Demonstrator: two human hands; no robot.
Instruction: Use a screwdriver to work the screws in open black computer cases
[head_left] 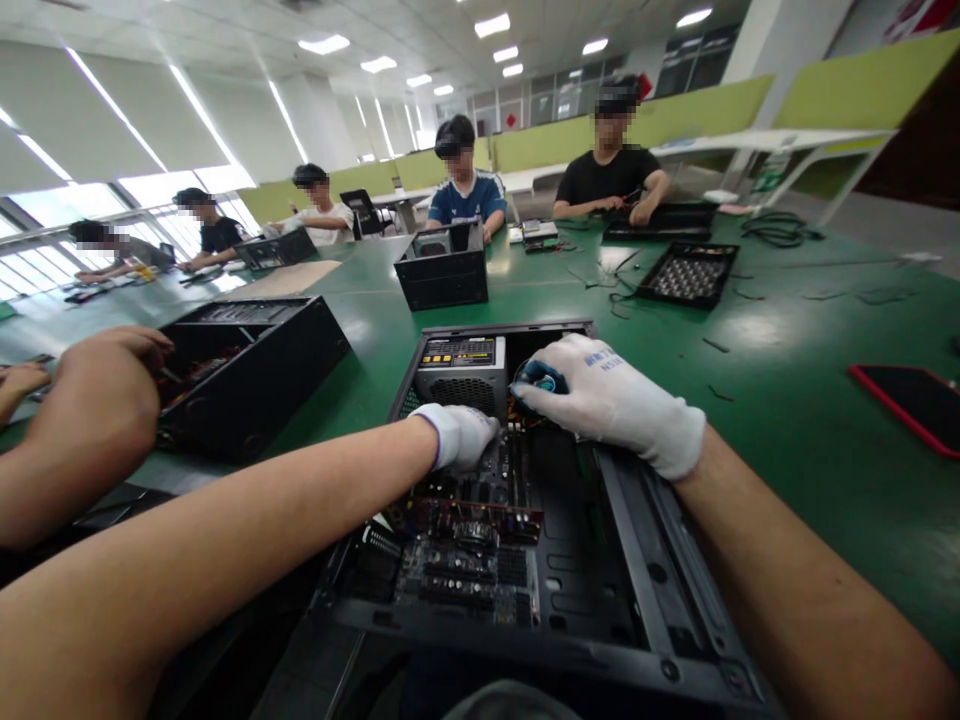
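An open black computer case [660, 560] lies flat on the green table in front of me, its motherboard [465, 560] exposed. A grey power supply [461, 375] sits at the case's far end. My right hand [611, 400], in a white glove, grips a blue-handled screwdriver [541, 378] pointing down into the case beside the power supply. My left hand [459, 435], also gloved, rests inside the case on the board just below the power supply, fingers curled; whether it holds anything is hidden.
A co-worker's bare hand [112, 385] reaches into another open case [255, 370] at my left. A third case [442, 265] stands further back. A black tray [686, 275], loose cables [780, 230] and a red-edged tablet [911, 400] lie right. Several people sit along the far side.
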